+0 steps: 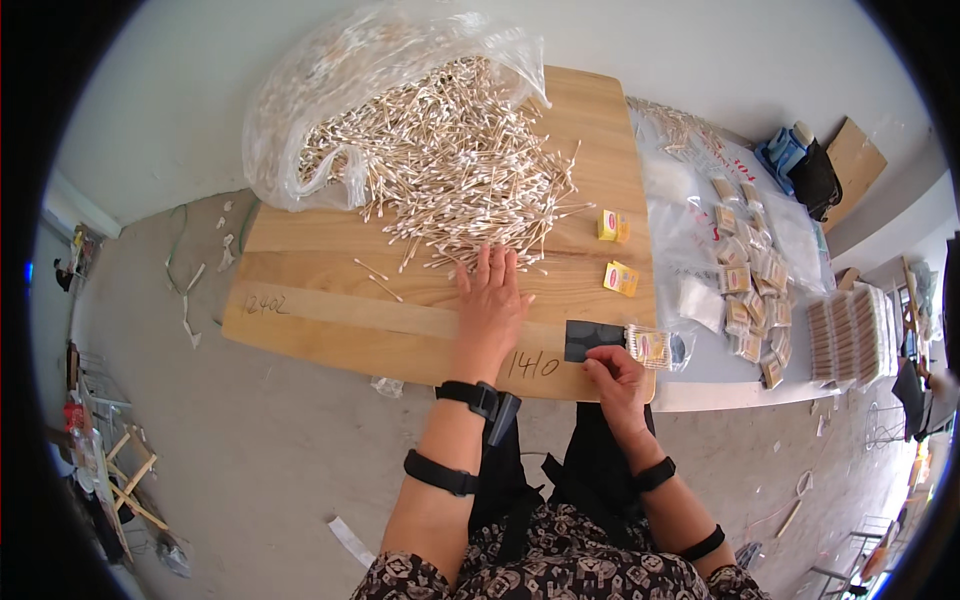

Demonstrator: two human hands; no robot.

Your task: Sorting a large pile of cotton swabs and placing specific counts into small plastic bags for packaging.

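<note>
A large heap of cotton swabs [470, 160] spills from a clear plastic bag [290, 110] onto the wooden table. My left hand [490, 305] lies palm down at the heap's near edge, fingers stretched out and fingertips touching the swabs. By the table's front right corner, my right hand [618, 385] has its thumb and fingers drawn together; whatever is between them is hidden or too small to tell. Just beyond those fingers lies a dark square sheet [590, 338]. A small clear pack of cotton swabs [650, 347] with a yellow label sits beside it.
Two small stacks of yellow cards, a far one [613, 226] and a nearer one [621, 279], lie near the right edge of the table [330, 262]. On the adjoining surface are many filled packs [755, 290], a row of stacked packs [850, 335] and a blue bottle [788, 150].
</note>
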